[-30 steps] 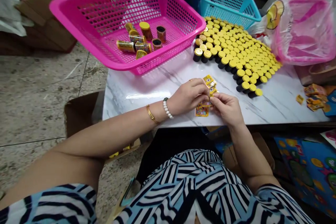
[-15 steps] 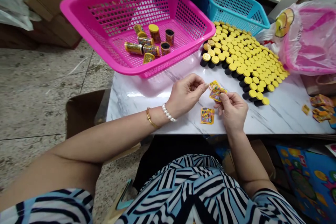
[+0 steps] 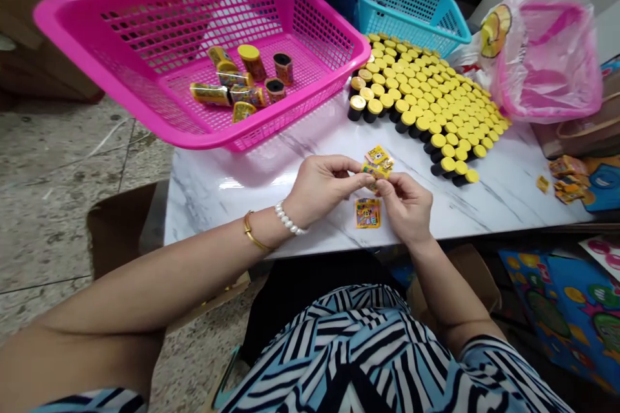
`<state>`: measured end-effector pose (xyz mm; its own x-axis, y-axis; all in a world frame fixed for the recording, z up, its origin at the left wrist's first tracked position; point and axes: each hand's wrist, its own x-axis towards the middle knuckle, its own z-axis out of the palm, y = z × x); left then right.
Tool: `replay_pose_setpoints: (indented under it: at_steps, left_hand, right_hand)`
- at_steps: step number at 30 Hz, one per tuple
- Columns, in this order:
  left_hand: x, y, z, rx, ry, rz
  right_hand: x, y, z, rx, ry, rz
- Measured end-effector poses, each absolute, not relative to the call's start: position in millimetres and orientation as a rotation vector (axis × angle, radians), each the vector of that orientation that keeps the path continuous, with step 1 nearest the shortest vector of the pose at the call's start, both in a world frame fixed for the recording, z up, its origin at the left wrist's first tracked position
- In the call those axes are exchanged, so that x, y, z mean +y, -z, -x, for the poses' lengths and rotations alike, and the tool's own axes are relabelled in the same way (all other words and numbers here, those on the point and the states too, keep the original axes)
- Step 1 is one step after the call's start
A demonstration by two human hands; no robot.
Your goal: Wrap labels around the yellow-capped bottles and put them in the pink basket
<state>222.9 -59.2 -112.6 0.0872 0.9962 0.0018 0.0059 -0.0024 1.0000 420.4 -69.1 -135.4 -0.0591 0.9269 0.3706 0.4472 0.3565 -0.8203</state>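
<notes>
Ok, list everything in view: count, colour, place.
table: 1, white marbled, centre
large basket: 1, pink, table's left
printed tubs: several, mostly yellow, in large basket
black containers: uncountable, yellow-capped, right of large basket
small basket: 1, turquoise, behind black containers
bag-lined bin: 1, pink, far right
orange packets: uncounted pile, orange, table's right end
printed squares: small stack, yellow, table's near edge
loose pieces: uncounted, yellow, beyond printed squares
held pieces: uncounted, yellow, before loose pieces
blue sheets: uncounted, blue printed, lower right
cardboard boxes: at least 2, brown, left
floor: 1, speckled grey, lower left
striped top: 1, blue-black-white, torso
bracelets: 2, white and gold, left wrist
left hand: 1, bare, on held pieces
right hand: 1, bare, on held pieces
</notes>
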Motion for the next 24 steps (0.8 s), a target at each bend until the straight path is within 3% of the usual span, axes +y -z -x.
replay_pose_setpoints:
  at_steps: [5,10,15,21,24]
  left_hand:
    - [-52,109,-219,1.059,-0.855,-0.969]
    - [-45,113,-217,0.957,-0.822,-0.739]
    - [-40,111,-214,0.913,-0.849,-0.606]
    - [-38,114,-214,0.883,-0.856,-0.556]
    - [-40,113,-215,0.868,-0.865,-0.544]
  right_hand:
    - [-43,124,-499,-1.871,0.480,1.556]
    - [-30,136,-529,-1.999,0.677,1.720]
    - [-36,138,-511,-1.919,0.369,1.707]
    - [-59,117,-465,-1.391,-0.861,1.121]
    - [-63,117,-439,-1.177,-1.235,0.931]
